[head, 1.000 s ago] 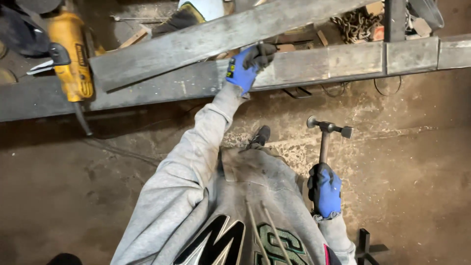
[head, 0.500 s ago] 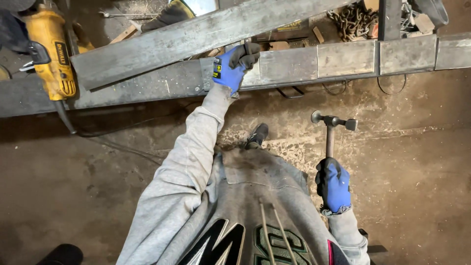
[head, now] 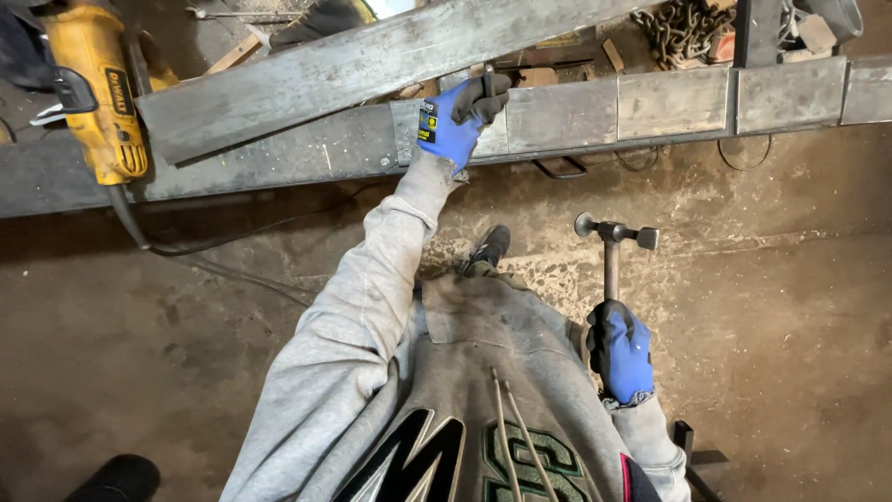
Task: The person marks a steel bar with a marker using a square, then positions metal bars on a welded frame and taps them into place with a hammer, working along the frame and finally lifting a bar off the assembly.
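Left hand fingers pinch a small dark piece against the long steel beam, probably steadying it. Right hand grips a hammer below the beam, head up. Yellow grinder rests at the beam's left end.

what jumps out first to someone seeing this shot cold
The blue-gloved left hand stands out, gripping the top edge of a long steel beam that crosses the top of the view. Lower right, the blue-gloved right hand holds a hammer upright above the dusty concrete floor. At top left a yellow angle grinder lies on the beam, beside a tilted steel plank.
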